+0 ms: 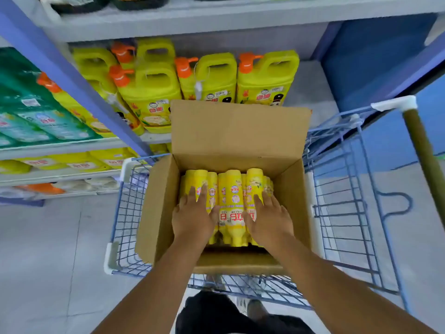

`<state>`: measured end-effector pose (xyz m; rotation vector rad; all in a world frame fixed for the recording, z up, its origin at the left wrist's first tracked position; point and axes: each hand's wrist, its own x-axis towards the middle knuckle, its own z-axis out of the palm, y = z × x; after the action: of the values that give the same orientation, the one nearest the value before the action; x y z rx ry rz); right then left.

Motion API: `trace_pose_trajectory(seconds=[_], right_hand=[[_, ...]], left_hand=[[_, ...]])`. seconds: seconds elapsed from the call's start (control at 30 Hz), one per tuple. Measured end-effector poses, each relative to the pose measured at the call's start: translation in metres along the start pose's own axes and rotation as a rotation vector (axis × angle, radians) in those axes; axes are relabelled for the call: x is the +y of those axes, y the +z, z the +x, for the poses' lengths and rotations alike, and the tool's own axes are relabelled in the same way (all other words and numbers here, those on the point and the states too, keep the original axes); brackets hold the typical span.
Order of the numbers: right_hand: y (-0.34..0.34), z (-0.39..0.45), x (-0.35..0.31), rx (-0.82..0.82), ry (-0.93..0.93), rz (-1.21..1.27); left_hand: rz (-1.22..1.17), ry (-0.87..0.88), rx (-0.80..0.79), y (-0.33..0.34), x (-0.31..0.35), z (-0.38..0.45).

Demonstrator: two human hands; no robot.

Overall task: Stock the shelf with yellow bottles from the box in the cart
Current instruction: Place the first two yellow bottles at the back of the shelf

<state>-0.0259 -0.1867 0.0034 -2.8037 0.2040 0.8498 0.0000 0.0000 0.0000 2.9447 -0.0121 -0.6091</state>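
Box (240,131): matt brown corrugated cardboard. Yellow bottles (230,189): glossy plastic w/ shiny printed labels. Cart (342,203): blue-coated wire metal, white plastic corners. Shelf (168,22): smooth painted metal, grey. Jugs (265,78): glossy yellow plastic, orange pumps. Floor (48,249): smooth grey tile.

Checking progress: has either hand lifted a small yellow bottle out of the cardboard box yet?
No: the left hand and right hand both rest on the small yellow bottles inside the cardboard box.
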Motion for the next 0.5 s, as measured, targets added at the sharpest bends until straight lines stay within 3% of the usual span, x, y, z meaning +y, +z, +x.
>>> trace_pose_trajectory(seconds=[0.17, 0.3, 0.4, 0.5], right_hand=[[0.034, 0.016, -0.013, -0.09, 0.138, 0.193], [0.056, 0.033, -0.035, -0.277, 0.42, 0.615], [0.071, 0.044, -0.046, -0.232, 0.674, 0.879], [0.086, 0.049, -0.057, -0.15, 0.746, 1.139]], left_hand=[[-0.168, -0.232, -0.166, 0.039, -0.013, 0.028], [-0.462, -0.449, -0.209, 0.057, -0.021, 0.031], [-0.661, -0.569, -0.237, 0.075, -0.029, 0.026], [-0.804, -0.662, -0.192, 0.088, -0.03, 0.025]])
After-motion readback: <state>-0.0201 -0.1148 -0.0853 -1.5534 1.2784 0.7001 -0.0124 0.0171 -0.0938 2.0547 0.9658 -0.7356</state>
